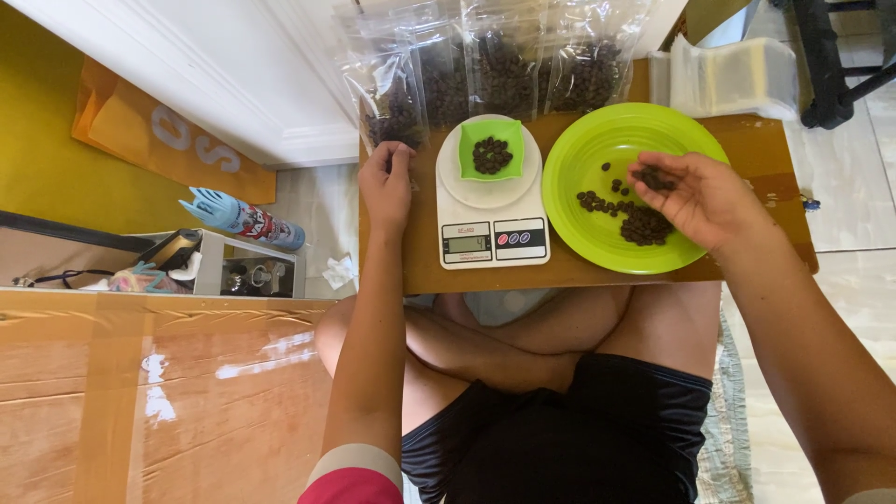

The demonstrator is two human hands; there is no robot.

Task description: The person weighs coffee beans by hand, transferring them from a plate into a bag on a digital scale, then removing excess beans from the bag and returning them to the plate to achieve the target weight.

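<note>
A home floor: tiled floor [840, 215], white door frame [233, 84], low wooden table [420, 261], cluttered organiser [233, 271].

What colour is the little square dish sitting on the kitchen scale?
Bright green; the square dish shows best in the head view.

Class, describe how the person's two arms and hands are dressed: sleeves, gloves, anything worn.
Both hands, left hand and right hand, are bare: no gloves, rings or watch visible. Forearms are uncovered. The left upper arm shows a short sleeve, pinkish-red with a pale band.
</note>
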